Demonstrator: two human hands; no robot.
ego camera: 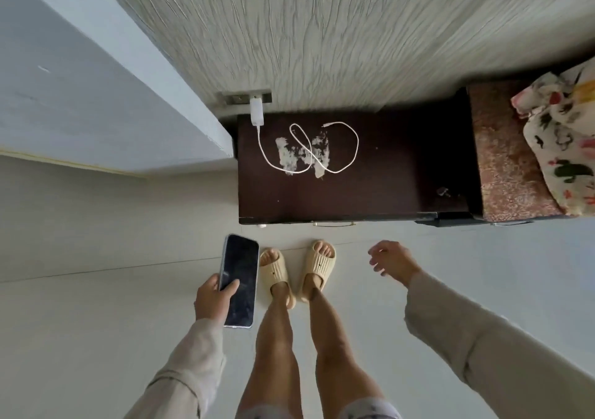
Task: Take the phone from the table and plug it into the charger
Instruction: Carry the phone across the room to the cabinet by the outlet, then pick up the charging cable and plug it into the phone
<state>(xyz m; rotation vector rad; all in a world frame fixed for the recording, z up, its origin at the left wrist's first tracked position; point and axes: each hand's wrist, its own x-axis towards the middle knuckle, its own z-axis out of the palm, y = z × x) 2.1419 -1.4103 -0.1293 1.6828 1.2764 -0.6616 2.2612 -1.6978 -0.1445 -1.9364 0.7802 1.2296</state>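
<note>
My left hand [211, 299] grips a black-screened phone [240, 278] by its left edge, thumb across the glass, held above the floor in front of a dark brown bedside table [386, 186]. A white charger block [257, 111] sits in a wall socket [236, 99] at the table's back left corner. Its white cable [323, 148] lies in loops on the tabletop, and the free plug end [325, 125] rests near the back middle. My right hand [391, 259] hangs with fingers apart and nothing in it, just in front of the table's right part.
A bed with a patterned brown mattress edge [505, 160] and a floral blanket [561, 135] adjoins the table on the right. A grey-blue wall face [80, 96] juts out at left. My feet in cream slippers [297, 270] stand on pale floor close to the table's drawer handle [333, 224].
</note>
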